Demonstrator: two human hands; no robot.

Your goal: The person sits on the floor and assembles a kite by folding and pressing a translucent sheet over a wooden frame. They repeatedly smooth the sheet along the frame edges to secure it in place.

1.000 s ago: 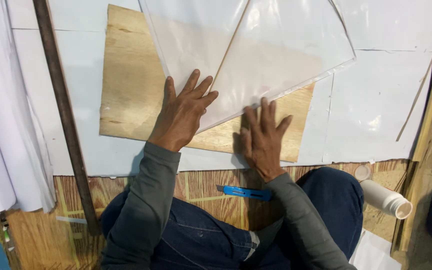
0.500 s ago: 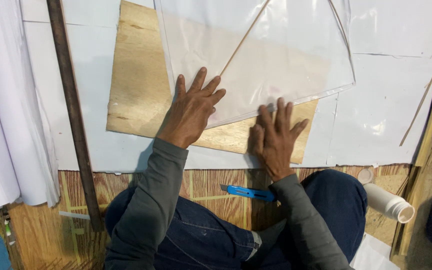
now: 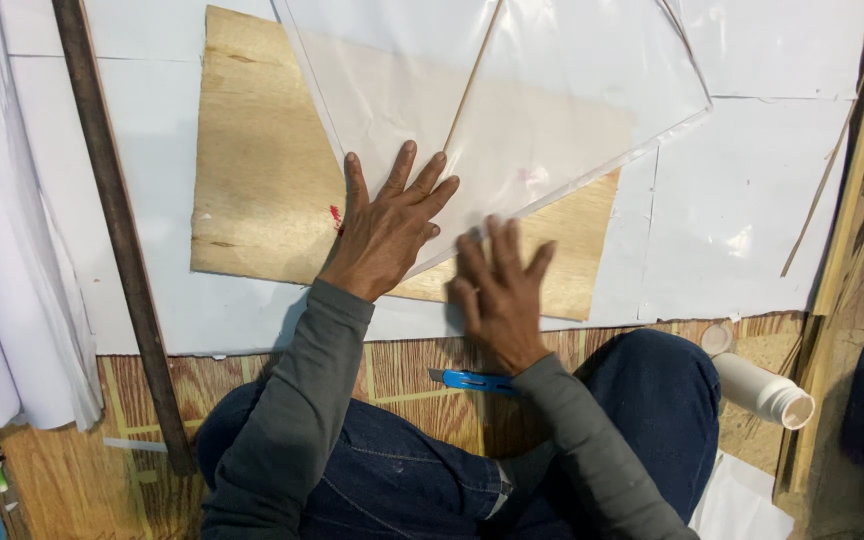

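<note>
A translucent plastic sheet (image 3: 542, 130) lies spread over a plywood board (image 3: 257, 190), and both hands rest on its near corner. The left hand (image 3: 387, 225) presses flat with fingers fanned wide, the palm on bare plywood and the fingertips reaching onto the sheet just beside its slanting left edge. The right hand (image 3: 497, 290), also open with fingers spread and holding nothing, sits just to the right and nearer, over the sheet's near point where the edge runs up to the right; it is blurred, so its exact contact is hard to tell. A thin wooden stick (image 3: 474, 75) runs under or along the sheet from above the left hand toward the far side. The sheet overhangs the board's far and right edges onto white paper (image 3: 752, 200) that covers the floor. The left part of the plywood is uncovered, giving open room there, bounded farther left by a long dark metal bar (image 3: 117, 240) lying near to far. A small red mark (image 3: 335, 215) shows on the plywood beside the left thumb. Near the person's knees, a blue utility knife (image 3: 472, 380) lies on the wood-patterned floor, just below the right wrist. To the right, a white plastic bottle (image 3: 762, 388) lies on its side, well apart from the hands.
</note>
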